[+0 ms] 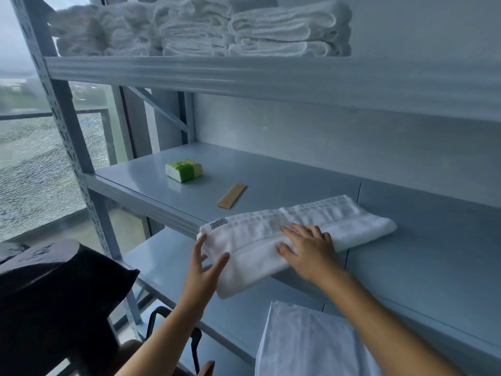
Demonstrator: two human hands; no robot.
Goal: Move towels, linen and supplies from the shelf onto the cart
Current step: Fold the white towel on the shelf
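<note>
Currently right hand (309, 251) lies flat on the folded towel (352, 222), fingers straight. Left hand (204, 267) spread open against its overhanging left end, no grip.

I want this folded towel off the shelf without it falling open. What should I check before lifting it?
1. Right hand on the towel: ok, it lies flat on top.
2. Left hand holding the towel's left end: not ok, its fingers are spread and not closed round it.
3. Towel folded: ok; its front part overhangs the shelf edge.
4. Lift path free of the green packet and brown sleeve: ok, both lie apart, further back and left.
5. Landing spot ready: cannot tell; only white linen shows at lower right.
</note>
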